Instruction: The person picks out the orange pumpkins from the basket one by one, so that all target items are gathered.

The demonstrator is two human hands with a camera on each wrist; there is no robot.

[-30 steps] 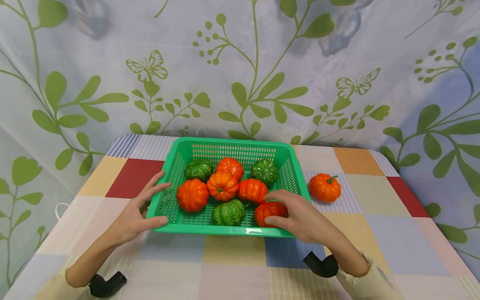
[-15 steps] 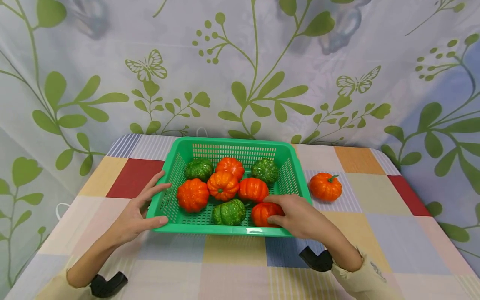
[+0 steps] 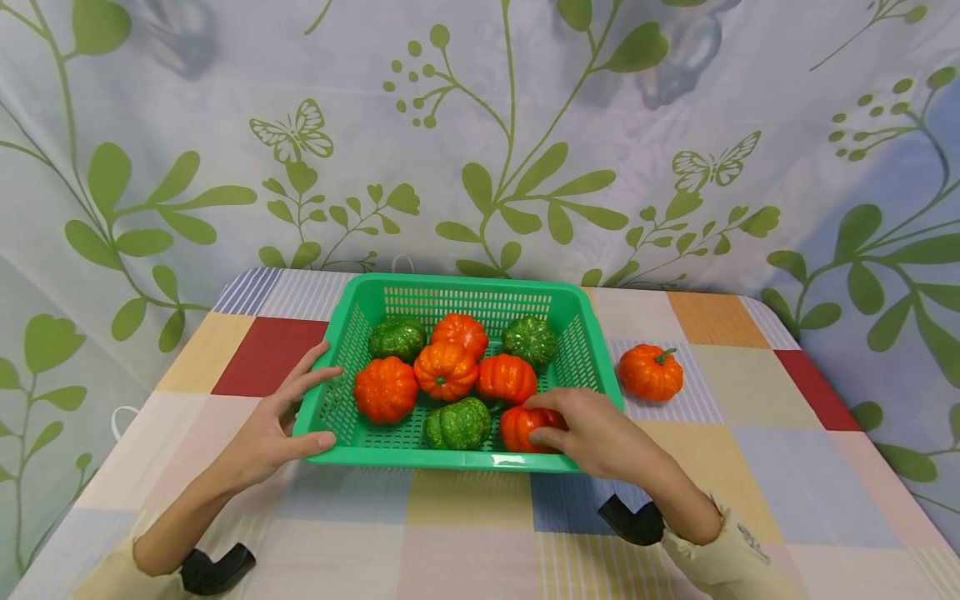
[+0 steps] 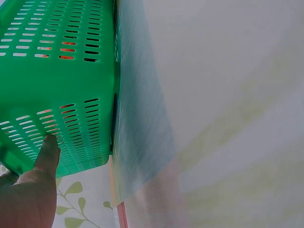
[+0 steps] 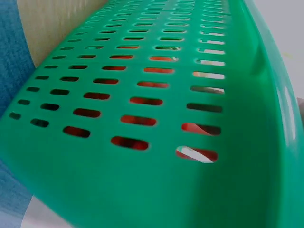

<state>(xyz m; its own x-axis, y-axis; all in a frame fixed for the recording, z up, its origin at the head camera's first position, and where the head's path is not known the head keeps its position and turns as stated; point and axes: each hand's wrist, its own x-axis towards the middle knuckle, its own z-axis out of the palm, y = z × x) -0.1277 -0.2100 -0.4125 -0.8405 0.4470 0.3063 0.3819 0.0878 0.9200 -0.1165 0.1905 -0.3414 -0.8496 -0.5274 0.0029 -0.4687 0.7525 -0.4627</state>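
Observation:
A green plastic basket (image 3: 465,460) with slotted walls holds several small orange and green pumpkins. My left hand (image 3: 270,425) grips its left end, thumb over the near corner of the rim and one finger reaching over the side. In the left wrist view a finger (image 4: 49,154) touches the basket's outer wall. My right hand (image 3: 596,429) reaches over the near right rim and holds a red-orange pumpkin (image 3: 517,429) between thumb and fingers, low in the basket. Left of that pumpkin lies a green pumpkin (image 3: 457,425); behind it is another orange pumpkin (image 3: 506,379).
One orange pumpkin (image 3: 650,373) with a green stem sits on the tablecloth, right of the basket. The patchwork tablecloth (image 3: 465,533) covers the table up to a leaf-patterned curtain (image 3: 480,150) behind it. In the right wrist view the basket wall (image 5: 142,180) fills most of the frame.
My right hand has shifted slightly left, and the red-orange pumpkin in its fingers has moved left with it toward the green one. The left hand and basket have stayed put.

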